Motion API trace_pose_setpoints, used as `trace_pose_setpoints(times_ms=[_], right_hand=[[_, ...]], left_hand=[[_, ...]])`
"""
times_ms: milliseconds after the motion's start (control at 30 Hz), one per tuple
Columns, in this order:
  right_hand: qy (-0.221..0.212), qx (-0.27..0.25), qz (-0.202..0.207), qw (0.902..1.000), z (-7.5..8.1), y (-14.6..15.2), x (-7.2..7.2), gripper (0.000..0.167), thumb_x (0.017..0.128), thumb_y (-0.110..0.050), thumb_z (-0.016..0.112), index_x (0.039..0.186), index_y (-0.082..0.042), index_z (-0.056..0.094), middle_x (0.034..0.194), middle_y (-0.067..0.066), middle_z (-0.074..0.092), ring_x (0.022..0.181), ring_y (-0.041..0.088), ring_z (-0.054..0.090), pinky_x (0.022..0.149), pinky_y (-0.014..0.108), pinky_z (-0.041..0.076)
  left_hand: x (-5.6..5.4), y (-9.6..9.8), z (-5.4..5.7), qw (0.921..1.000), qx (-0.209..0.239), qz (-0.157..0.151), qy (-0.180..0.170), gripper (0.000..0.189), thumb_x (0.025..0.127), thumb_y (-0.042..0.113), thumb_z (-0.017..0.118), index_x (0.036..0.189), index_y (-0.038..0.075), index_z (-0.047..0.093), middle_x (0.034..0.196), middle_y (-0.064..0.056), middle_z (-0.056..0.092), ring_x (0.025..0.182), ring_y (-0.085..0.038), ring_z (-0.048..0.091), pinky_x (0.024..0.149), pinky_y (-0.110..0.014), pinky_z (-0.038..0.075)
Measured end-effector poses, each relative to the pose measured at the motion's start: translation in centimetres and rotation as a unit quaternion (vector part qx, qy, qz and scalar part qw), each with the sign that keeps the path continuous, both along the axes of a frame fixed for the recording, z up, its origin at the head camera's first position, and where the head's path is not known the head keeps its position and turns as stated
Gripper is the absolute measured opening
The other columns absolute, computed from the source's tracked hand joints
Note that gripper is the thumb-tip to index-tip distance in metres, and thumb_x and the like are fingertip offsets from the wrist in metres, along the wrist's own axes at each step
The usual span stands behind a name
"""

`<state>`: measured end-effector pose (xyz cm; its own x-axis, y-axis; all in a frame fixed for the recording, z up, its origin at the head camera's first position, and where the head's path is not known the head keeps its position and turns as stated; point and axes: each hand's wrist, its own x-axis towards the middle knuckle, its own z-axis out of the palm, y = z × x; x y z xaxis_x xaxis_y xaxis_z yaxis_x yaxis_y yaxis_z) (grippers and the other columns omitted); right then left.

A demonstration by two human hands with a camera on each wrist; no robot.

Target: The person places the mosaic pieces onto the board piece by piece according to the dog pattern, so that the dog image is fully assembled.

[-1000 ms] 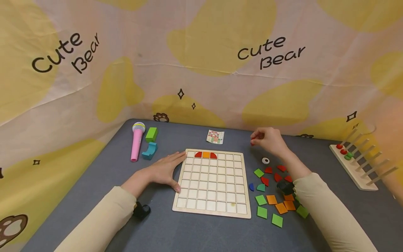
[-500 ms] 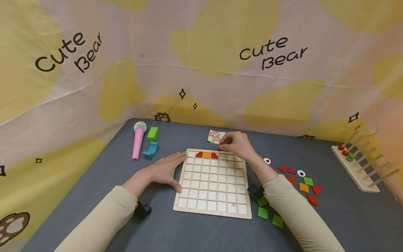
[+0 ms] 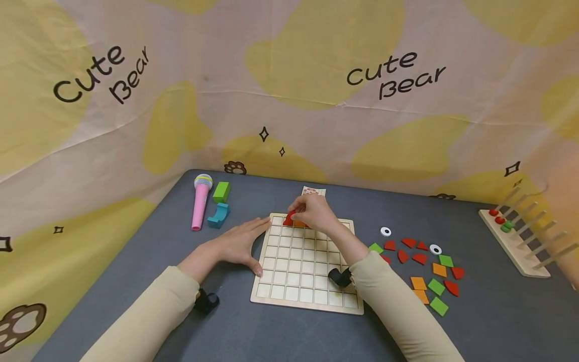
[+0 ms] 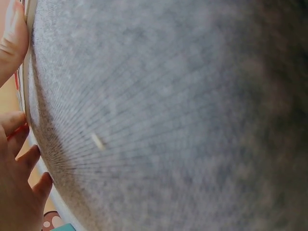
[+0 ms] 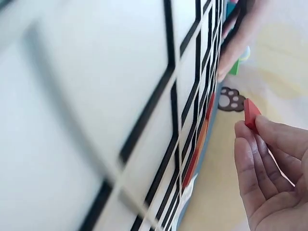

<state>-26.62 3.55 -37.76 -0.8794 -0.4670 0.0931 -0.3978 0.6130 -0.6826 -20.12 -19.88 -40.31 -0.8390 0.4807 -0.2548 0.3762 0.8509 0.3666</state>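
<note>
A wooden grid board with white square cells lies flat in the middle of the table. My left hand rests along its left edge, fingers spread toward the far corner and thumb at the lower side. Over the top row, my right hand pinches a red quarter-circle tile between thumb and fingertips. In the right wrist view that tile stands clear of the grid. An orange square tile lies in the top row, partly covered by the right hand, with red tiles beside it.
Several loose red, orange and green tiles and white rings lie right of the board. A patterned card sits behind it. Back left are a pink microphone, a green block and a teal block. A peg rack stands far right.
My right hand has moved left from beyond the board's right side to over its top row, carrying the red tile. The left hand has stayed at the board's left edge.
</note>
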Motion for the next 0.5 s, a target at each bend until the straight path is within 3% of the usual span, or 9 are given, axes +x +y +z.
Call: trace_pose_setpoints(times_ms=[133,267,500], right_hand=[[0.007,0.007,0.027,0.9996,-0.1,-1.2,0.2,0.012,0.083,-0.005,0.074,0.095,-0.006,0.076,0.088,0.009,0.076,0.075,0.013,0.067,0.068,0.021,0.052],[-0.013,0.013,0.04,0.999,-0.2,-2.3,0.5,0.009,0.084,-0.003,0.073,0.092,-0.004,0.076,0.085,0.01,0.076,0.068,0.011,0.064,0.061,0.018,0.048],[-0.007,0.042,0.05,0.9979,-0.5,-3.3,0.8,0.006,0.083,-0.004,0.075,0.089,-0.007,0.076,0.082,0.008,0.076,0.068,0.011,0.064,0.062,0.018,0.047]], left_hand=[[0.1,0.1,0.1,1.0,-0.003,-0.002,0.003,0.127,0.063,0.067,0.082,0.159,0.015,0.018,0.169,-0.002,0.012,0.156,-0.033,0.013,0.122,-0.061,0.022],[0.1,0.1,0.1,1.0,-0.004,-0.004,0.007,0.127,0.063,0.065,0.083,0.159,0.015,0.017,0.169,-0.003,0.012,0.157,-0.033,0.013,0.122,-0.061,0.021],[0.1,0.1,0.0,1.0,-0.001,-0.006,0.007,0.128,0.063,0.066,0.082,0.159,0.014,0.016,0.169,-0.004,0.013,0.157,-0.033,0.013,0.122,-0.06,0.021]])
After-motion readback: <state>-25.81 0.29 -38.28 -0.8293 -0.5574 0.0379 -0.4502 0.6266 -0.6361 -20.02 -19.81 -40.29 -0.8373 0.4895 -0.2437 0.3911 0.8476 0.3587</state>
